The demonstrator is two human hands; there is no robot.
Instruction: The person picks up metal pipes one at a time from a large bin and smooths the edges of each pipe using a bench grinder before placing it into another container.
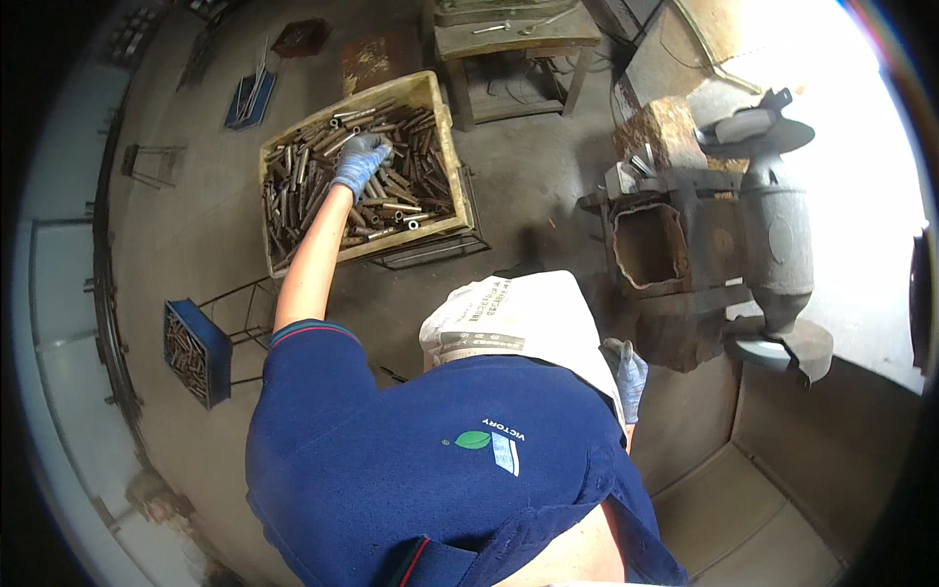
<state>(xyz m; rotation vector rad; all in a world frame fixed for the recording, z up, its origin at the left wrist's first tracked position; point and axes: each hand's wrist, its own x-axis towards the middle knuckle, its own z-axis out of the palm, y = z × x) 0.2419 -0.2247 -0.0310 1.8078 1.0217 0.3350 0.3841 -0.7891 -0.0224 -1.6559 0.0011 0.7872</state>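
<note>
Rusty metal tubes [391,191] lie heaped in a yellow crate [430,93].

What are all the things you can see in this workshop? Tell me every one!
Yellow crate: one, tan-yellow, on a wire stand, upper middle.
Metal tubes: many, rusty brown, filling the yellow crate.
Blue bin: one, blue, left, holding more small tubes.
Bench grinder: one, grey, right, with two wheels.
Wooden table: one, brown, top, tools lying on it.
White sack: one, white, draped over the person's lap.
Left hand: one, blue-gloved, reaching into the tubes.
Right hand: one, blue-gloved, beside the white sack.
</note>
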